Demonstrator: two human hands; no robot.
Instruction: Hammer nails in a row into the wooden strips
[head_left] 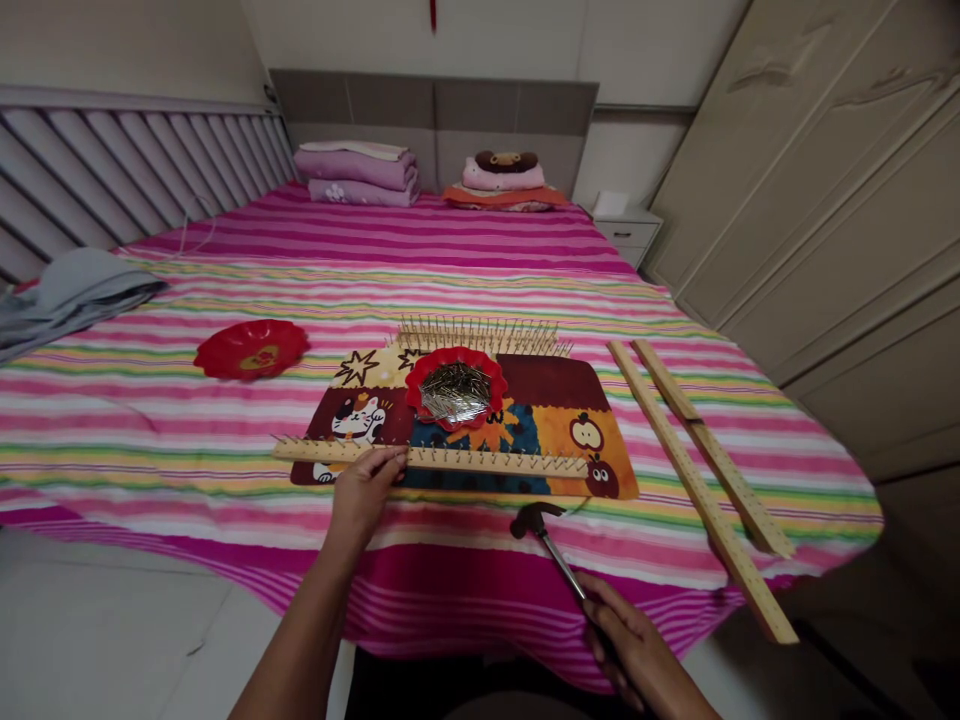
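Note:
A long wooden strip with many nails standing up from it lies across a patterned mat. My left hand is closed on the strip left of its middle, fingertips at the upper edge. In my right hand is a claw hammer, gripped by its dark handle; its head rests low, just in front of the mat and apart from the strip. Behind the strip, a red scalloped bowl full of loose nails sits on the mat.
More wooden strips with upright nails lie behind the mat. Two wooden strips stretch along the bed's right side. A red dish and grey cloth lie at left. Folded bedding is stacked by the headboard.

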